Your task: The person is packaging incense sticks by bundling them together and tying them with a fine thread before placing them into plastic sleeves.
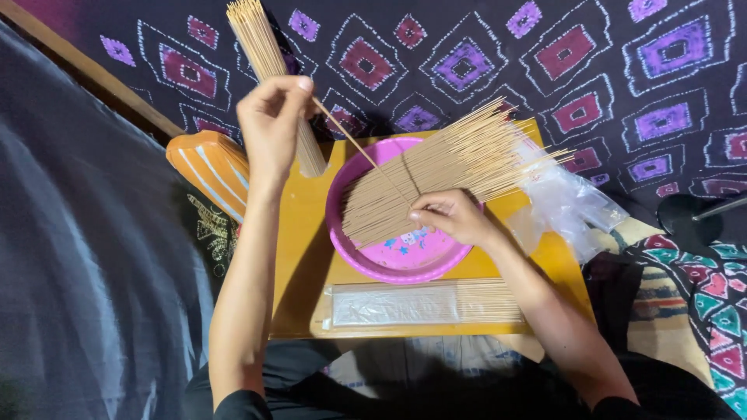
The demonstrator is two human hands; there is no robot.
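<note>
Head view: your left hand (271, 124) is raised over the yellow tabletop (303, 257), fingers pinched around a gathered bundle of thin sticks (268, 66), with 1 stick slanting down toward the pink bowl (389, 268). Your right hand (451, 218) presses a fanned pile of sticks (451, 167) lying across that bowl, fingers curled on them. I judge the sorting partly done: 1 plastic-sleeved packet (424, 302) lies filled in front, yet most sticks remain loose. Empty clear bags (572, 206) wait at right.
</note>
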